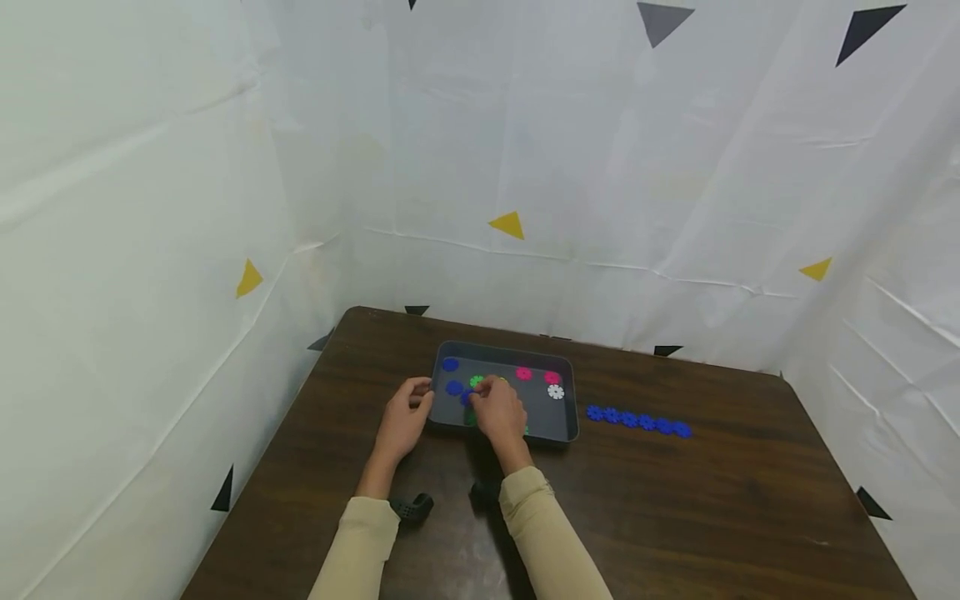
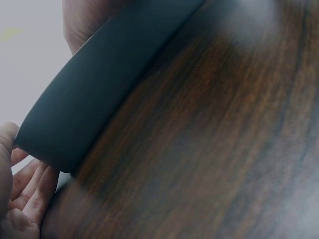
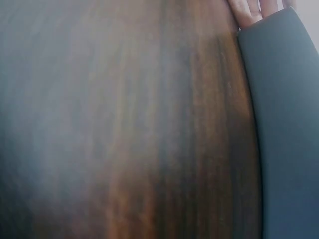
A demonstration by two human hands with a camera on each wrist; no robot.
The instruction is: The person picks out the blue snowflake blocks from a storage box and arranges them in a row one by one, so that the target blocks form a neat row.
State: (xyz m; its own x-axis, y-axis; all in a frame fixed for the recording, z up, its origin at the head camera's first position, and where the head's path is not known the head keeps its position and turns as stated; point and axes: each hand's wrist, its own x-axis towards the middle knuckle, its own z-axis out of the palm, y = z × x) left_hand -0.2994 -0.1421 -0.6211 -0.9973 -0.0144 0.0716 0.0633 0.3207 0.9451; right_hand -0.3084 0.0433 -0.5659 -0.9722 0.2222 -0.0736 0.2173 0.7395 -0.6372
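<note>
A dark grey tray (image 1: 540, 421) holds several small flower-shaped plastic discs. My left hand (image 1: 402, 419) is at its near left corner, gripping the wall with the thumb (image 2: 7, 133) at the rim and curled fingers (image 2: 37, 191) against the outside. Over the tray's left half, my right hand (image 1: 499, 411) pinches a blue flower-shaped disc (image 1: 466, 397) at its fingertips. Two more blue discs (image 1: 453, 388) lie just left of it. A green disc (image 1: 476, 381) shows behind the right hand, which hides part of the tray floor.
Two pink discs (image 1: 524, 373) and a white disc (image 1: 555, 392) lie in the tray's right part. Right of the tray, a row of blue discs (image 1: 647, 422) sits on the brown wooden table (image 1: 720, 508). White sheeting (image 1: 585, 167) hangs around the table.
</note>
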